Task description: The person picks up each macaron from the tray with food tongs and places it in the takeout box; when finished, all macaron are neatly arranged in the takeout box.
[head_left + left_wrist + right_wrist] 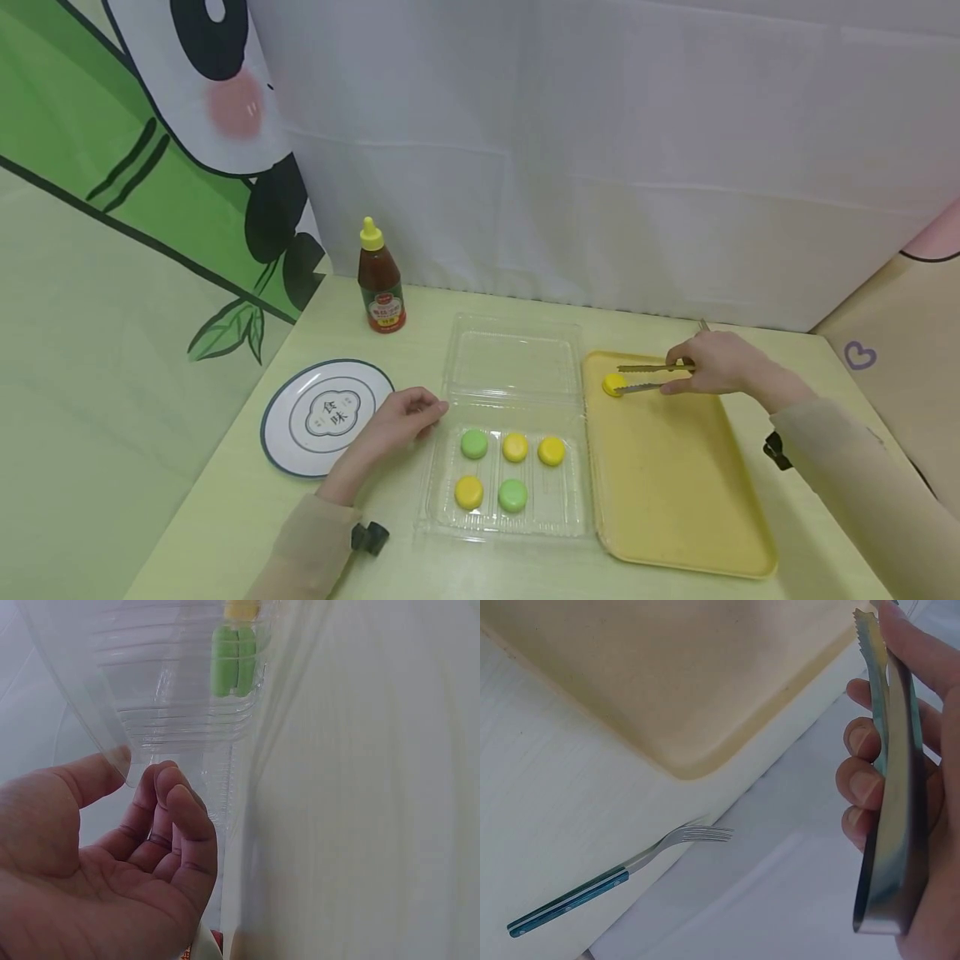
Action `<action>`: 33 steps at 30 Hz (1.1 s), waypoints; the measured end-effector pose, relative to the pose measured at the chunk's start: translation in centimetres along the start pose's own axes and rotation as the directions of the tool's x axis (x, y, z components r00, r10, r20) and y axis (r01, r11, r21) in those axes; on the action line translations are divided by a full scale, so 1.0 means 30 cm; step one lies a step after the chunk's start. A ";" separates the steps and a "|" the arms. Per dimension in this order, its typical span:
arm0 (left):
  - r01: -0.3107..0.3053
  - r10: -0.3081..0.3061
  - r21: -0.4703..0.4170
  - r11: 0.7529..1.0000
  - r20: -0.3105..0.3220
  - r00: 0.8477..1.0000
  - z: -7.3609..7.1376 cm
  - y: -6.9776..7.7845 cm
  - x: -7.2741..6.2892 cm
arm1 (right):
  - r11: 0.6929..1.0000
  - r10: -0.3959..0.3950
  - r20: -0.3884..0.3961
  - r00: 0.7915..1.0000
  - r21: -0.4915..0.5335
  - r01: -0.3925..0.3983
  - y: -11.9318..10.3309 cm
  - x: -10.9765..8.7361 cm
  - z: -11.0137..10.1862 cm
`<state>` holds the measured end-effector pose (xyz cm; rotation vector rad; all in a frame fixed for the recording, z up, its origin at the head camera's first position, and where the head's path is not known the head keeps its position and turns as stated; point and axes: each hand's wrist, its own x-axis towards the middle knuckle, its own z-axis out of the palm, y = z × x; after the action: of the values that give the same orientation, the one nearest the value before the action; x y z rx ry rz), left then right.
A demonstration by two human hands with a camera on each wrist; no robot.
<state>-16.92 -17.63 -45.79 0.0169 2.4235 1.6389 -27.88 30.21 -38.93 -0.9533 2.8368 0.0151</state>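
In the head view my right hand (712, 364) holds metal tongs (654, 368) over the far end of a yellow tray (675, 492). Their arms are spread, and one tip is right at a yellow macaron (614, 384) on the tray. The right wrist view shows fingers wrapped round the tongs (900, 817). A clear plastic container (555, 517) lies with its lid (517, 354) folded back; in it sit green macarons (474, 443) and yellow ones (551, 451). At its left edge my left hand (407, 419) pinches the rim between thumb and fingers (191, 817).
A white plate (288, 425) with blue rings lies left of my left hand. A red sauce bottle (381, 287) with a yellow cap stands at the back left. Beyond the tray lies a fork (622, 876) with a teal handle. A white cloth (555, 167) hangs behind the table.
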 end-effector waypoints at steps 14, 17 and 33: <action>0.003 -0.003 -0.008 1.000 0.010 1.000 -0.003 -0.007 0.010 | 1.000 -0.024 -0.002 1.000 0.015 0.024 -0.006 0.009 0.008; -0.005 0.005 -0.002 1.000 0.012 1.000 -0.002 -0.013 0.014 | 0.999 -0.036 -0.009 0.999 0.006 0.036 -0.010 0.010 0.005; -0.011 0.012 -0.005 1.000 0.018 1.000 -0.002 -0.019 0.018 | 0.998 -0.068 -0.022 0.997 0.000 0.068 -0.024 0.019 -0.004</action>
<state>-17.39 -17.84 -46.37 0.0452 2.4106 1.6416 -27.91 29.28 -38.88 -1.0558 2.8221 -0.0036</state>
